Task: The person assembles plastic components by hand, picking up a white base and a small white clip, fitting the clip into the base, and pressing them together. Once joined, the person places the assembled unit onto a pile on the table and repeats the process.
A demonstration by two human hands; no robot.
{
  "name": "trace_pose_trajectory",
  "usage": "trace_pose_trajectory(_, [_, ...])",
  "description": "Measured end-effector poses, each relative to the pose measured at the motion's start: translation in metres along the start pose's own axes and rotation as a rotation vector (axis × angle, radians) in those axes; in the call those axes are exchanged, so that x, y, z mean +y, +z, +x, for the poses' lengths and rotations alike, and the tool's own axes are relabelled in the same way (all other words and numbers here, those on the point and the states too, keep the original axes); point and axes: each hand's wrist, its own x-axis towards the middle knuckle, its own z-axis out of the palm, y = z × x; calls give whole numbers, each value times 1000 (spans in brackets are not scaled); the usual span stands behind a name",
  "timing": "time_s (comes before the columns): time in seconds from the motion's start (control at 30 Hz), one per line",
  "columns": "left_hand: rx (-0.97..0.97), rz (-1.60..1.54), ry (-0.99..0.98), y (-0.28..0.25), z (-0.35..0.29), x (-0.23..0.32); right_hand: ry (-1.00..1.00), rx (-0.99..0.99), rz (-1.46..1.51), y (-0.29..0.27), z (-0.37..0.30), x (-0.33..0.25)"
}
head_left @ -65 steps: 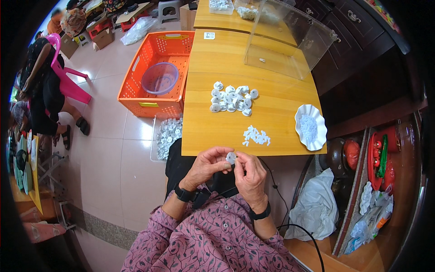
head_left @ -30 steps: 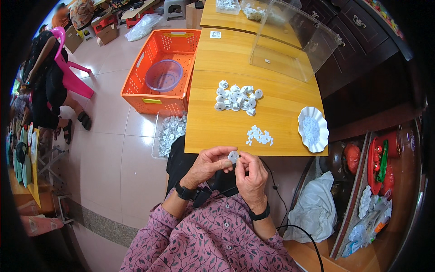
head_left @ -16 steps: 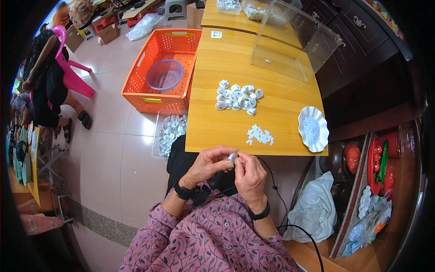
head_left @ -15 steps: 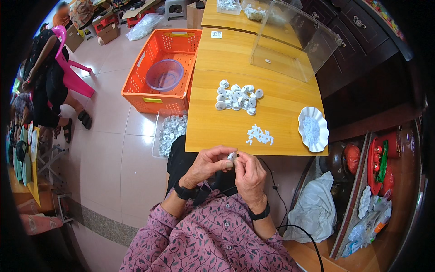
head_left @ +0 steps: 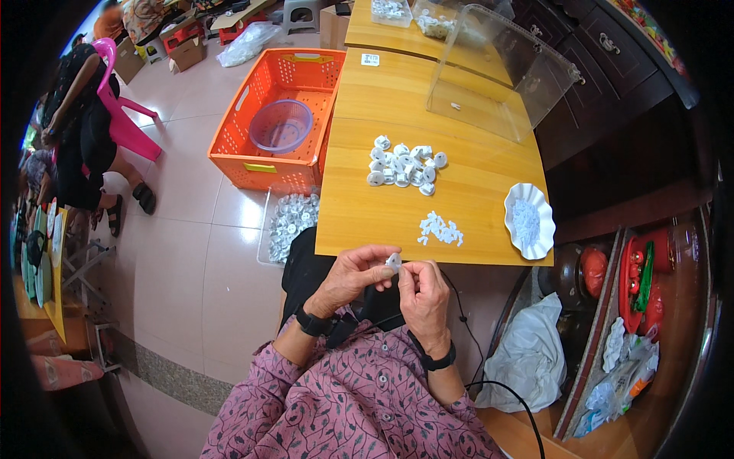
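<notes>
Little has changed over the last two seconds: both hands have stayed close together just below the near edge of the wooden worktop (head_left: 459, 92), working the same small white round part (head_left: 394, 262). The left hand (head_left: 353, 277) and right hand (head_left: 423, 294) each keep a fingertip grip clamped on that part, which sits between them, clear of the worktop. The only visible shift is a slight turning of the part and the fingertips around it, which suggests the fitting of this one piece is not finished. On the worktop the cluster of white round parts (head_left: 404, 164), the small heap of tiny white pieces (head_left: 440, 229) and the white scalloped dish (head_left: 527, 220) lie as before, untouched.
</notes>
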Motion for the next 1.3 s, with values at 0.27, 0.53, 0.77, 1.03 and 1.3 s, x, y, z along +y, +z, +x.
trace_pose_trajectory(0.27, [-10, 78, 21, -1, -1, -1, -93, -26, -126, 2, 0, 2])
trace_pose_trajectory(0.53, [-4, 61, 13, -1, -3, 3, 4, -39, 56, 4, -2, 4])
trace_pose_trajectory(0.77, [6, 14, -7, 2, -4, 5, 233, -47, 279, 4, -4, 3])
trace_pose_trajectory(1.03, [-10, 21, 7, -2, -4, 4, 259, -63, 283, 9, -6, 7])
trace_pose_trajectory(1.3, [157, 123, 41, -11, -10, 21, 280, -47, 328, 12, -6, 10])
